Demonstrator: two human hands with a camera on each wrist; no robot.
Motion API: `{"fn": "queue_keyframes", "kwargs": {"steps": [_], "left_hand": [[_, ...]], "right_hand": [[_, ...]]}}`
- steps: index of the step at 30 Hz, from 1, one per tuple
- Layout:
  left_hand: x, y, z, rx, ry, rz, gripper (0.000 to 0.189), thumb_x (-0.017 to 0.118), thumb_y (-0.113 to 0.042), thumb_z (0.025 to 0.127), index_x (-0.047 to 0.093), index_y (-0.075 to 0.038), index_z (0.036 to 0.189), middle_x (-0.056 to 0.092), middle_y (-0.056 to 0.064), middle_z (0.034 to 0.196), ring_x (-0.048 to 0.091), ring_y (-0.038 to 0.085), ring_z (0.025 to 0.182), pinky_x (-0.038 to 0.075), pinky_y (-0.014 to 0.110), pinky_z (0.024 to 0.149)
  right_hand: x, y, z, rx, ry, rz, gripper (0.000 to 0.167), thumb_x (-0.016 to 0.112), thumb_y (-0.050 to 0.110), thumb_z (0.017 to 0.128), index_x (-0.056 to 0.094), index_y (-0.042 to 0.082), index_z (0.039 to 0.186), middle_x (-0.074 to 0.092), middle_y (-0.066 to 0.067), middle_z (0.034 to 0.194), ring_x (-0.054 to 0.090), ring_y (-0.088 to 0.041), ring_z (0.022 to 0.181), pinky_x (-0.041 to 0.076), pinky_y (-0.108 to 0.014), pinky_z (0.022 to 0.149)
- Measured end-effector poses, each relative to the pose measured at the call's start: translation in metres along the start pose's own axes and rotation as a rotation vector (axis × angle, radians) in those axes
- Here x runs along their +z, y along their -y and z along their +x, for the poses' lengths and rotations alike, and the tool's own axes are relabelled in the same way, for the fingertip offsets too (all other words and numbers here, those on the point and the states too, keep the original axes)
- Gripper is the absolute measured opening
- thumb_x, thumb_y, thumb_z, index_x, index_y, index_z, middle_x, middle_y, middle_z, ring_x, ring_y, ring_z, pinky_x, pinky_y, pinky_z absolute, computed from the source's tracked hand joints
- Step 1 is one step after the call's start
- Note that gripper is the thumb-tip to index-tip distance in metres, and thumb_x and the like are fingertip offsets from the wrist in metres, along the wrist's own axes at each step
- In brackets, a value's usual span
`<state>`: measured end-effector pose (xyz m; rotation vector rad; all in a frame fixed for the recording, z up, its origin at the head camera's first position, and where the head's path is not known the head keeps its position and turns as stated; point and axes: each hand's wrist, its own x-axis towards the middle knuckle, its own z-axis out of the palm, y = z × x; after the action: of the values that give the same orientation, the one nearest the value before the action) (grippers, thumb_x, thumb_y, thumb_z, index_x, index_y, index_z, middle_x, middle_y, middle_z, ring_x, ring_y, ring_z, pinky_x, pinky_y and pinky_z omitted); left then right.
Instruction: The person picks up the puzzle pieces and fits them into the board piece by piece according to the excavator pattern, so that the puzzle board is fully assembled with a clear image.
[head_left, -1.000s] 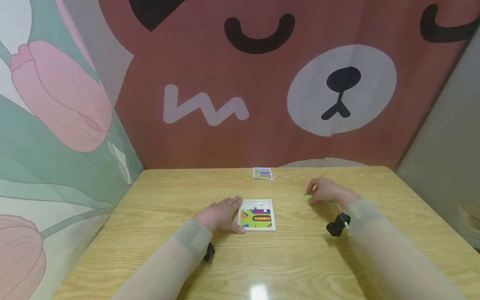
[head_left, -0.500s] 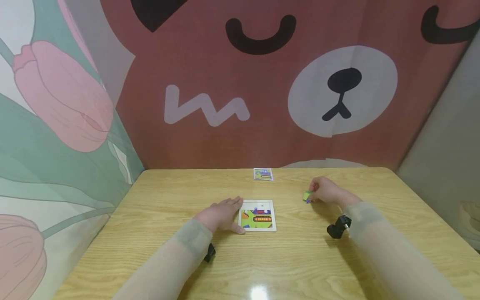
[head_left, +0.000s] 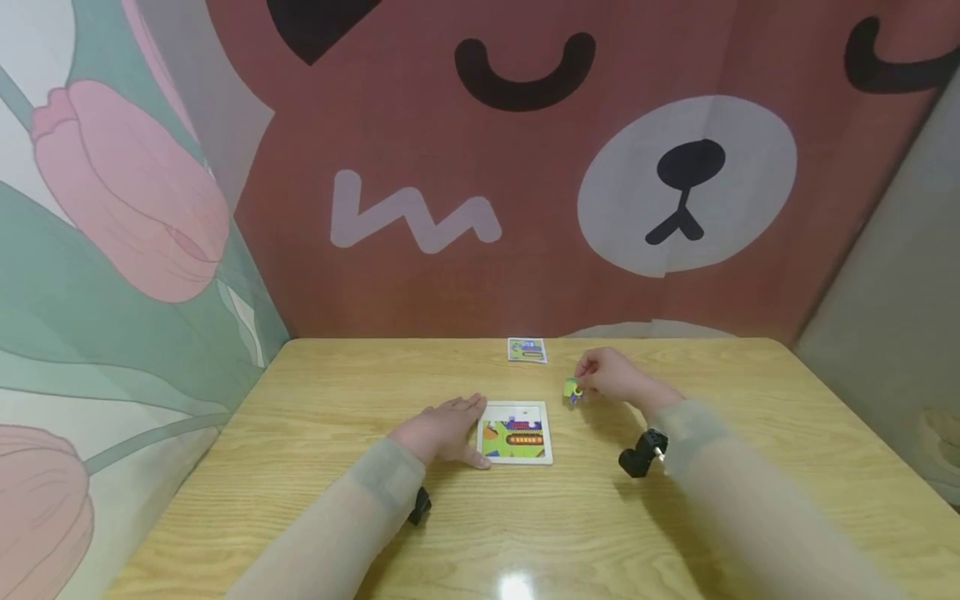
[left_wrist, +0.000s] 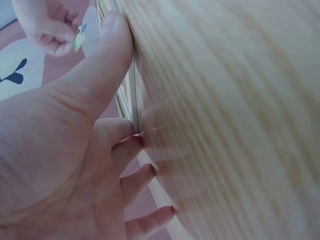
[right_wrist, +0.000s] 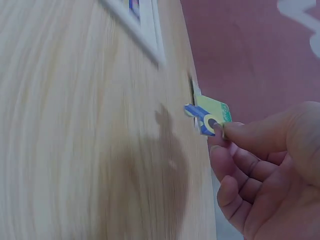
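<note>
A puzzle piece (right_wrist: 214, 111), green with a blue and yellow pattern, is pinched between the thumb and fingertips of my right hand (head_left: 617, 377). It hangs above the table, right of a white-framed jigsaw puzzle (head_left: 515, 440). Inside that frame a colourful vehicle picture fills the lower part, while a white strip shows along the top. My left hand (head_left: 442, 429) rests at the frame's left edge with its fingers spread. In the left wrist view the thumb (left_wrist: 116, 37) lies along the frame's edge and the other fingertips touch the table.
A small picture card (head_left: 527, 350) with a similar vehicle design lies near the table's far edge. Behind the wooden table (head_left: 337, 375) rises a wall (head_left: 420, 283) with a large bear mural. A black camera mount (head_left: 642, 454) hangs below the right wrist.
My right hand has moved left with the puzzle piece, from the right of the table towards the framed puzzle. The left hand has stayed at the frame's edge.
</note>
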<state>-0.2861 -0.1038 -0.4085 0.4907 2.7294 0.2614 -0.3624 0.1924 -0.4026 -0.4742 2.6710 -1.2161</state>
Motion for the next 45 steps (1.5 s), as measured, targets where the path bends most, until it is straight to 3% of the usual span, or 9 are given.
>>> {"fn": "queue_keyframes", "kwargs": {"steps": [6,11,20,34,45], "left_hand": [[0.0,-0.001,0.0,0.011,0.005,-0.002,0.104,0.075,-0.055,0.078,0.023,-0.015,0.159,0.016,-0.001,0.164,0.016,0.025,0.148,0.018,0.054,0.116],[0.001,0.0,0.001,0.012,0.002,0.023,0.105,0.074,-0.057,0.078,0.023,-0.014,0.159,0.017,0.0,0.164,0.017,0.026,0.148,0.02,0.056,0.115],[0.001,0.002,0.001,0.019,-0.001,0.038,0.105,0.073,-0.059,0.079,0.022,-0.014,0.159,0.017,0.0,0.164,0.018,0.026,0.148,0.021,0.058,0.114],[0.0,0.003,0.003,0.024,0.002,0.042,0.104,0.073,-0.058,0.08,0.022,-0.013,0.159,0.016,0.0,0.164,0.017,0.026,0.148,0.021,0.058,0.114],[-0.001,0.004,0.003,0.022,-0.007,0.012,0.106,0.075,-0.055,0.08,0.022,-0.009,0.158,0.017,0.003,0.163,0.019,0.026,0.148,0.022,0.058,0.114]], "right_hand": [[0.03,0.024,0.011,-0.023,0.0,0.061,0.004,0.064,-0.005,0.089,0.062,-0.008,0.091,0.059,-0.008,0.078,0.058,-0.018,0.069,0.055,-0.04,0.068],[0.055,0.044,0.019,-0.043,0.015,0.112,0.004,0.066,-0.005,0.087,0.063,-0.007,0.089,0.06,-0.008,0.077,0.057,-0.016,0.067,0.053,-0.03,0.063],[0.085,0.061,0.027,-0.052,0.044,0.093,0.004,0.068,-0.003,0.087,0.065,-0.001,0.087,0.062,-0.008,0.08,0.06,-0.017,0.067,0.054,-0.028,0.062],[0.102,0.055,0.032,-0.043,0.048,0.082,0.005,0.069,-0.005,0.085,0.065,-0.002,0.084,0.063,-0.007,0.074,0.058,-0.014,0.06,0.049,-0.023,0.055],[0.107,0.057,0.03,-0.045,0.045,-0.045,0.013,0.077,-0.001,0.082,0.065,0.004,0.086,0.063,-0.003,0.081,0.061,-0.016,0.074,0.053,-0.029,0.071]]}}
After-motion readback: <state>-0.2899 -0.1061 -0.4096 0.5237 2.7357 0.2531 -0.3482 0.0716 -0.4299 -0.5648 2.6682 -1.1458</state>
